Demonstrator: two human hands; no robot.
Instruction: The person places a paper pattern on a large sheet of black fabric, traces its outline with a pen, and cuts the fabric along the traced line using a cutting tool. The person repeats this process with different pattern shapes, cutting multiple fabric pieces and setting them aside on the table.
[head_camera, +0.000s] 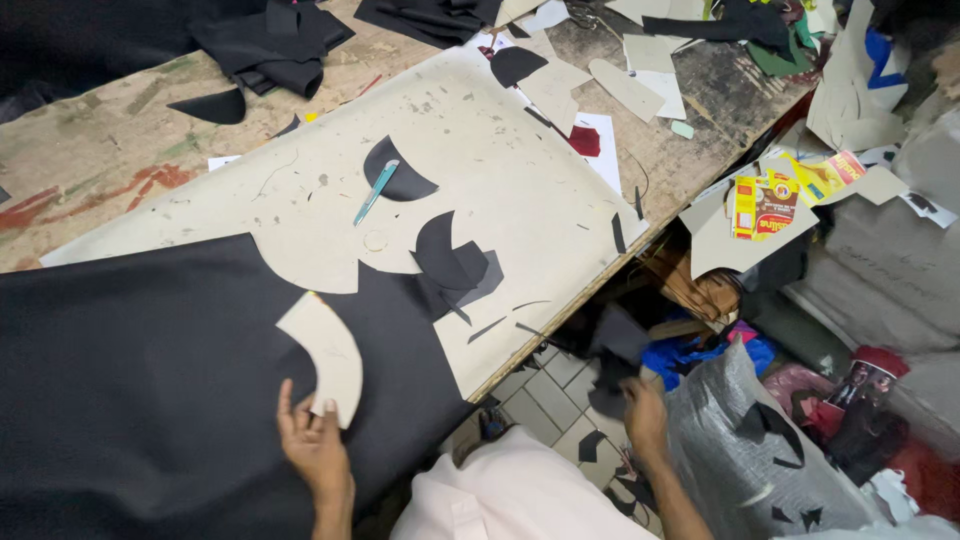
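Nearest the camera, the left hand (316, 440) lies flat with fingers spread, pressing the lower end of a curved cardboard template (330, 350) onto a large sheet of black material (150, 390) that covers the near-left part of the table (560, 210). The template is a pale, crescent-like strip; it looks light and stiff, likely to slide on the smooth black sheet unless held down across its width, best near the middle of the arc. The sheet looks soft, thin and limp, so it would probably wrinkle if dragged. The right hand (645, 415) hangs off the table edge over the tiled floor, pinching a dark scrap (612, 375) between its fingers. Farther out on the pale cutting board lie black cut pieces (450, 262) and a teal knife (376, 192) resting across another black piece. Beyond are more cardboard patterns (625, 88) and folded black fabric (272, 45).
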